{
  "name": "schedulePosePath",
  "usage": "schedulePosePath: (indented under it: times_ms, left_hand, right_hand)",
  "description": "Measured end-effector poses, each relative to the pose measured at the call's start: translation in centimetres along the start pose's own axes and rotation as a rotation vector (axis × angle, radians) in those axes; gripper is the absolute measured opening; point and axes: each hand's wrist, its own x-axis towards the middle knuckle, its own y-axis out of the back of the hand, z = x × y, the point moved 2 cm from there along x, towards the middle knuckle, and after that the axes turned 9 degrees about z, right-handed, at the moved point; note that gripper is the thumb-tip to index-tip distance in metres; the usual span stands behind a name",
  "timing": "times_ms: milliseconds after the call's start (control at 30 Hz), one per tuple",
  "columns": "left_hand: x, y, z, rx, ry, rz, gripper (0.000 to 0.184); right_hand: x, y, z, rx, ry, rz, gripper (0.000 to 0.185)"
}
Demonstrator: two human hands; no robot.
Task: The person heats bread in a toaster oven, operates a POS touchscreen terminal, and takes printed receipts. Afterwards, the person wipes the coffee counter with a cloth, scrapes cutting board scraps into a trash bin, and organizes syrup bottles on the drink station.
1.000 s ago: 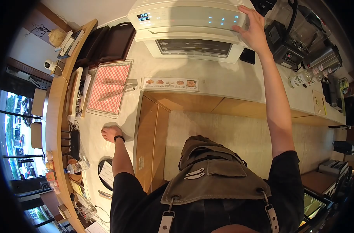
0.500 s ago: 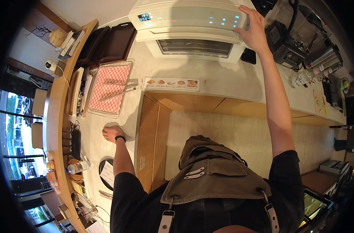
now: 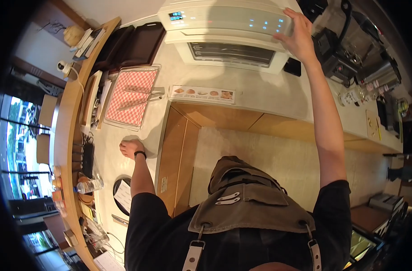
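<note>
At the top, a white oven [image 3: 206,34] has a lit touch panel and a dark glass window. My right hand [image 3: 298,38] reaches to the right end of that panel, its thumb and fingers spread around the lit symbols. On the left counter, my left hand [image 3: 132,148] rests with curled fingers and nothing visible in it; a dark band circles the wrist. Beyond it lies a tray [image 3: 107,118] lined with red-checked paper, with tongs [image 3: 138,100] on top. A strip of food pictures [image 3: 203,94] lies before the oven.
Dark trays [image 3: 140,45] stand left of the oven. A blender [image 3: 341,67] and bottles [image 3: 349,98] occupy the right counter. A water bottle [image 3: 89,186] and a round black tray [image 3: 117,205] with paper are at the left. Wooden cabinets [image 3: 233,118] run below the counter.
The view has shifted slightly, so the oven and tray appear farther right. Both hands keep nearly the same places, the right at the panel and the left on the counter.
</note>
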Motion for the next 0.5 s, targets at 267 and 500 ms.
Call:
schedulePosePath:
  times_ms: [267, 500]
  left_hand:
    - [0.0, 1.4, -0.3, -0.658, 0.515, -0.189, 0.045]
    - [-11.7, 25.4, -3.5, -1.352, 0.715, -0.111, 0.024]
  right_hand:
    - [0.2, -1.8, 3.6, -0.083, 0.249, 0.127, 0.072]
    - [0.7, -1.8, 3.4, -0.082, 0.347, 0.204, 0.045]
